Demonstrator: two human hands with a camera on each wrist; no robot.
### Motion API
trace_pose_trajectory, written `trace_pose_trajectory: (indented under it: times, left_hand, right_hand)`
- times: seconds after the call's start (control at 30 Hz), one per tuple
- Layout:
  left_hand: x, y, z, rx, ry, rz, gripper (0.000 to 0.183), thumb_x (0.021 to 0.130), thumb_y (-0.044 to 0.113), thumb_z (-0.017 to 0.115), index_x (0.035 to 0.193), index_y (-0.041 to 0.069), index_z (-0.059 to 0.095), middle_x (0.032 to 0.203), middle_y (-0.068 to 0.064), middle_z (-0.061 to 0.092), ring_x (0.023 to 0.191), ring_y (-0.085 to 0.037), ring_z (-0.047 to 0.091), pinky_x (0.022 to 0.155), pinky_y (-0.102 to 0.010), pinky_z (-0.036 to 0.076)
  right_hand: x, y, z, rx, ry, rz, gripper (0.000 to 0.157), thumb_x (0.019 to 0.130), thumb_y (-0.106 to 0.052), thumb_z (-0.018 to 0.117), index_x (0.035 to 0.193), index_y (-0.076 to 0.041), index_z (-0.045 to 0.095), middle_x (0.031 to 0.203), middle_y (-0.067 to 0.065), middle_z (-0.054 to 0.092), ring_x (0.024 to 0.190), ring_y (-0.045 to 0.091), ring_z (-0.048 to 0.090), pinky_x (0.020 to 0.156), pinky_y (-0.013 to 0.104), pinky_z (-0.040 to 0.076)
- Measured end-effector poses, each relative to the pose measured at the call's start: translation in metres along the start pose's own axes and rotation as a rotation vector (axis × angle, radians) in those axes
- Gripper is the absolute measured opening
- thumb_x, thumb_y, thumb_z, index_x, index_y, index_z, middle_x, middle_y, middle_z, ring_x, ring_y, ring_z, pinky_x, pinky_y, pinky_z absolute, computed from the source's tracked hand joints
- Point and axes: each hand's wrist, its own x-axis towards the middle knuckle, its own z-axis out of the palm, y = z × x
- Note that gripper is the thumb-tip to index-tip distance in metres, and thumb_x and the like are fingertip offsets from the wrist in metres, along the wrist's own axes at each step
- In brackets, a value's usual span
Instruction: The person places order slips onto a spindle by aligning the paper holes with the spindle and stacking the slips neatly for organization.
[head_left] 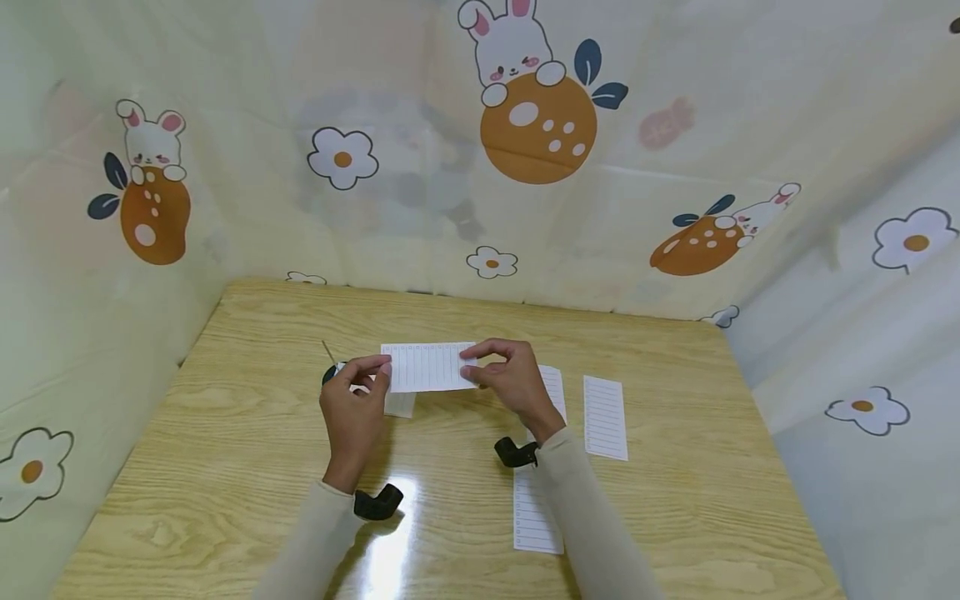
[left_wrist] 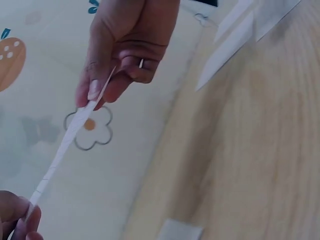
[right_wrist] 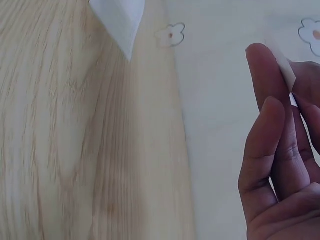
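A white ruled paper slip (head_left: 427, 367), with a row of small boxes along its top edge, is held sideways above the table. My left hand (head_left: 352, 421) pinches its left end between thumb and fingers. At the other end, the thumb and index finger of my right hand (head_left: 517, 383) pinch it. The left wrist view shows this slip (left_wrist: 62, 145) nearly edge-on, slightly bowed, stretching between both hands. Only a small corner of the slip (right_wrist: 286, 72) shows by the right fingers in the right wrist view. A pale paper piece (head_left: 400, 405) lies below, partly hidden by the held slip.
More ruled slips lie on the wooden table (head_left: 675, 500): one slip (head_left: 605, 417) at the right, others partly under my right arm. Behind my left hand is a dark object (head_left: 328, 374) with a thin stick. A printed curtain (head_left: 405, 233) encloses the table's back and sides.
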Motion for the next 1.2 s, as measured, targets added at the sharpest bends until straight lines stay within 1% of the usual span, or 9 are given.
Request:
trace_pose_trajectory:
  times: [0.1, 0.33, 0.37, 0.47, 0.57, 0.6, 0.87, 1.07, 1.2]
  left_hand:
    - [0.006, 0.004, -0.006, -0.005, 0.014, 0.015, 0.01, 0.096, 0.006, 0.075, 0.103, 0.009, 0.082, 0.091, -0.01, 0.076, 0.074, -0.013, 0.058, 0.061, -0.015, 0.042]
    - [0.017, 0.012, -0.018, 0.0, 0.03, 0.029, 0.01, 0.098, 0.008, 0.075, 0.104, 0.008, 0.083, 0.09, -0.013, 0.075, 0.074, -0.013, 0.056, 0.062, -0.015, 0.041]
    - [0.018, 0.013, -0.02, 0.004, 0.03, 0.03, 0.01, 0.098, 0.009, 0.076, 0.104, 0.008, 0.083, 0.09, -0.013, 0.075, 0.074, -0.013, 0.055, 0.063, -0.016, 0.041]
    - [0.021, 0.014, -0.025, 0.03, 0.034, 0.046, 0.01, 0.098, 0.009, 0.076, 0.105, 0.008, 0.083, 0.09, -0.012, 0.075, 0.072, -0.013, 0.054, 0.063, -0.018, 0.04]
    - [0.025, 0.016, -0.031, 0.051, 0.035, 0.059, 0.01, 0.098, 0.008, 0.075, 0.104, 0.007, 0.083, 0.09, -0.012, 0.075, 0.071, -0.012, 0.053, 0.062, -0.018, 0.04]
    - [0.027, 0.016, -0.033, 0.058, 0.036, 0.065, 0.01, 0.098, 0.008, 0.075, 0.104, 0.006, 0.082, 0.09, -0.011, 0.075, 0.071, -0.012, 0.053, 0.062, -0.018, 0.04]
    - [0.037, 0.02, -0.049, 0.086, 0.041, 0.085, 0.01, 0.097, 0.009, 0.075, 0.103, 0.007, 0.083, 0.088, -0.011, 0.076, 0.069, -0.011, 0.051, 0.062, -0.018, 0.039]
    - [0.043, 0.022, -0.06, 0.144, 0.039, 0.076, 0.01, 0.097, 0.009, 0.075, 0.104, 0.008, 0.083, 0.09, -0.011, 0.077, 0.068, -0.012, 0.049, 0.061, -0.018, 0.038]
    - [0.047, 0.024, -0.066, 0.163, 0.036, 0.05, 0.011, 0.098, 0.009, 0.075, 0.104, 0.008, 0.083, 0.091, -0.011, 0.077, 0.069, -0.013, 0.05, 0.062, -0.02, 0.039]
  right_hand:
    - [0.0, -0.003, 0.006, 0.016, 0.0, -0.019, 0.016, 0.09, -0.009, 0.085, 0.106, -0.006, 0.08, 0.118, 0.009, 0.075, 0.052, 0.01, 0.061, 0.072, 0.029, 0.058]
    - [0.001, -0.011, 0.02, 0.052, -0.01, -0.038, 0.017, 0.09, -0.009, 0.085, 0.106, -0.007, 0.081, 0.117, 0.01, 0.075, 0.057, 0.012, 0.065, 0.071, 0.028, 0.058]
    - [0.001, -0.011, 0.022, 0.055, -0.008, -0.041, 0.017, 0.09, -0.008, 0.085, 0.106, -0.007, 0.081, 0.116, 0.009, 0.075, 0.059, 0.02, 0.069, 0.072, 0.029, 0.058]
    - [0.002, -0.012, 0.029, 0.061, 0.005, -0.053, 0.016, 0.09, -0.006, 0.084, 0.105, -0.006, 0.08, 0.115, 0.009, 0.075, 0.066, 0.022, 0.074, 0.072, 0.029, 0.059]
    - [0.003, -0.013, 0.037, 0.072, 0.016, -0.072, 0.015, 0.09, -0.005, 0.084, 0.105, -0.005, 0.08, 0.114, 0.009, 0.076, 0.068, 0.021, 0.075, 0.072, 0.029, 0.059]
    - [0.003, -0.014, 0.039, 0.075, 0.02, -0.076, 0.015, 0.09, -0.005, 0.084, 0.105, -0.004, 0.08, 0.115, 0.009, 0.076, 0.067, 0.013, 0.073, 0.071, 0.028, 0.059]
    - [0.005, -0.023, 0.054, 0.089, 0.026, -0.092, 0.015, 0.091, -0.006, 0.084, 0.106, -0.005, 0.08, 0.115, 0.009, 0.075, 0.068, 0.012, 0.073, 0.071, 0.028, 0.059]
    - [0.008, -0.028, 0.065, 0.094, 0.018, -0.092, 0.016, 0.091, -0.007, 0.084, 0.106, -0.004, 0.08, 0.116, 0.01, 0.076, 0.071, 0.011, 0.074, 0.071, 0.028, 0.058]
    - [0.01, -0.03, 0.072, 0.097, 0.021, -0.084, 0.016, 0.091, -0.008, 0.084, 0.106, -0.005, 0.081, 0.115, 0.009, 0.075, 0.069, 0.011, 0.073, 0.071, 0.03, 0.058]
